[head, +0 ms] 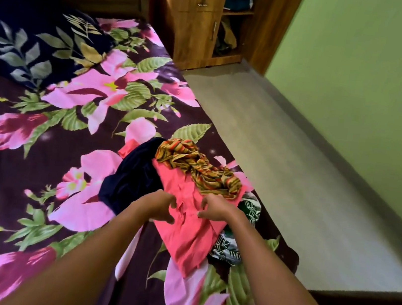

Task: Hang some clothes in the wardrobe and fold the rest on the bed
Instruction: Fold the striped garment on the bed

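Floral-sheeted bed (38, 154); left hand (159, 205), right hand (216, 208), fingers curled, pinch pink garment (189, 242) near bed edge. Best: lift clear, shake flat, then fold.

1. Left hand (160, 205): fingers curled, pinching the pink garment (188, 244) at its left edge.
2. Right hand (215, 209): fingers curled, gripping the pink garment's upper middle, near the left hand but not touching it.
3. Both forearms: bare, extended forward, converging on the pink garment.
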The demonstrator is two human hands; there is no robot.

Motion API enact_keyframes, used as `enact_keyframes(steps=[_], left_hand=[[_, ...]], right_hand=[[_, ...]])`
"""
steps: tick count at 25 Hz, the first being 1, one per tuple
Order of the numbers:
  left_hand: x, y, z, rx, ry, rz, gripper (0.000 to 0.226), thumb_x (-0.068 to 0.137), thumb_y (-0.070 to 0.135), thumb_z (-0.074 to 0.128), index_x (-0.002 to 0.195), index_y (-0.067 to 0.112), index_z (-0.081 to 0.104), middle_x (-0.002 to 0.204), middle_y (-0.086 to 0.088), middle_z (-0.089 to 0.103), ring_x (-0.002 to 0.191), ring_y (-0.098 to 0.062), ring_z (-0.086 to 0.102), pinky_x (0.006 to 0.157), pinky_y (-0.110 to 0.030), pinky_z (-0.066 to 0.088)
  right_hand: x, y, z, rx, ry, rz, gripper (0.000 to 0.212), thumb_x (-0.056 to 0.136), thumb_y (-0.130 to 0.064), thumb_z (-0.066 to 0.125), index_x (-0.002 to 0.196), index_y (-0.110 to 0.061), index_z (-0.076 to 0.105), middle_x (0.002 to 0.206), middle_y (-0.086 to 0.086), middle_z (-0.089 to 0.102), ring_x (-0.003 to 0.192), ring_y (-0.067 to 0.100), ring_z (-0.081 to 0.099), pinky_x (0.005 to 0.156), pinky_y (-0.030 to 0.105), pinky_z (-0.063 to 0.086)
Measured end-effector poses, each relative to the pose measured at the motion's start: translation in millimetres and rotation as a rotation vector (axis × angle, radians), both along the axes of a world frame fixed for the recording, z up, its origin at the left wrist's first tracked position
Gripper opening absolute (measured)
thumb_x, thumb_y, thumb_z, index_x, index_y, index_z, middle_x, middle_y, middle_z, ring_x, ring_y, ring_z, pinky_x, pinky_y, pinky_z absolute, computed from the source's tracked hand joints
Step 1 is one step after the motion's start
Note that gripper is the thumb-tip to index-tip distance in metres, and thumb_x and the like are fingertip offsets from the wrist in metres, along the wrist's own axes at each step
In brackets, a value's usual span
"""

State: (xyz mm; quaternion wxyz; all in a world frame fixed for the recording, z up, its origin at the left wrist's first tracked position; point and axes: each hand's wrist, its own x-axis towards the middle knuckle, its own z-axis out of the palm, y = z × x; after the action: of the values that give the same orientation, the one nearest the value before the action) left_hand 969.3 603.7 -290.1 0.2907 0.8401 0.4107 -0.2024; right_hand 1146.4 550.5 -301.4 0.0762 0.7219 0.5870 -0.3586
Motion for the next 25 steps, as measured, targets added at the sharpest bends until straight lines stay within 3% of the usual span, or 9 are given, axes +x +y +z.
enact_keyframes(steps=[4,9,13,16,18,22,25], left_hand=[[41.1,30.1,-19.1,0.023,0.031,-0.041,0.049,0.085,0.028,0.067,0.128,0.01,0.053,0.124,-0.01,0.06,0.115,-0.025,0.054,0.091,-0.031,0.043],[81.1,71.6,-50.8,0.063,-0.01,-0.043,0.042,0.087,0.028,0.064,0.124,0.011,0.054,0.124,-0.006,0.059,0.115,-0.022,0.054,0.09,-0.035,0.047],[101.3,91.4,-69.4,0.101,-0.09,-0.043,0.039,0.089,0.023,0.062,0.126,0.01,0.054,0.125,-0.005,0.059,0.116,-0.02,0.054,0.087,-0.028,0.044],[103.6,103.1,-83.5,0.094,-0.121,-0.032,0.038,0.089,0.022,0.062,0.124,0.01,0.055,0.124,-0.004,0.06,0.113,-0.019,0.056,0.086,-0.027,0.045],[100.6,108.7,-92.0,0.088,-0.118,-0.033,0.037,0.088,0.023,0.063,0.123,0.011,0.056,0.121,-0.005,0.061,0.11,-0.018,0.057,0.085,-0.028,0.048],[90.3,118.7,-101.2,0.073,-0.125,-0.03,0.036,0.088,0.023,0.064,0.121,0.01,0.057,0.118,-0.006,0.063,0.108,-0.02,0.058,0.086,-0.032,0.049],[84.4,118.1,-95.9,0.059,-0.284,0.136,0.028,0.09,0.024,0.061,0.112,0.008,0.061,0.108,-0.007,0.065,0.1,-0.021,0.061,0.078,-0.027,0.046]], right_hand=[[36.9,23.2,-21.3,0.029,-0.017,-0.067,0.035,0.088,-0.023,0.062,0.113,0.002,0.059,0.114,0.017,0.062,0.101,0.031,0.06,0.081,0.038,0.051],[75.1,53.2,-66.1,0.168,-0.094,-0.168,0.036,0.089,-0.019,0.055,0.123,-0.008,0.049,0.128,0.014,0.048,0.117,0.033,0.051,0.094,0.039,0.046],[91.8,67.6,-97.2,0.282,-0.255,-0.244,0.056,0.089,-0.028,0.061,0.137,-0.014,0.037,0.144,0.018,0.029,0.131,0.035,0.036,0.105,0.044,0.036],[100.8,77.8,-121.3,0.236,-0.221,-0.362,0.073,0.088,-0.028,0.065,0.147,-0.019,0.024,0.152,0.022,0.014,0.137,0.037,0.03,0.109,0.045,0.034],[104.2,80.6,-134.4,0.194,-0.153,-0.439,0.071,0.087,-0.025,0.066,0.145,-0.017,0.027,0.151,0.022,0.02,0.137,0.037,0.03,0.11,0.044,0.033],[100.9,84.1,-144.8,0.387,-0.128,-0.518,0.023,0.092,-0.006,0.051,0.113,-0.005,0.06,0.115,0.015,0.062,0.112,0.031,0.056,0.091,0.039,0.045],[83.5,92.1,-132.6,0.604,0.013,-0.711,0.025,0.091,-0.002,0.053,0.114,-0.002,0.061,0.111,0.014,0.065,0.107,0.03,0.059,0.093,0.04,0.047]])
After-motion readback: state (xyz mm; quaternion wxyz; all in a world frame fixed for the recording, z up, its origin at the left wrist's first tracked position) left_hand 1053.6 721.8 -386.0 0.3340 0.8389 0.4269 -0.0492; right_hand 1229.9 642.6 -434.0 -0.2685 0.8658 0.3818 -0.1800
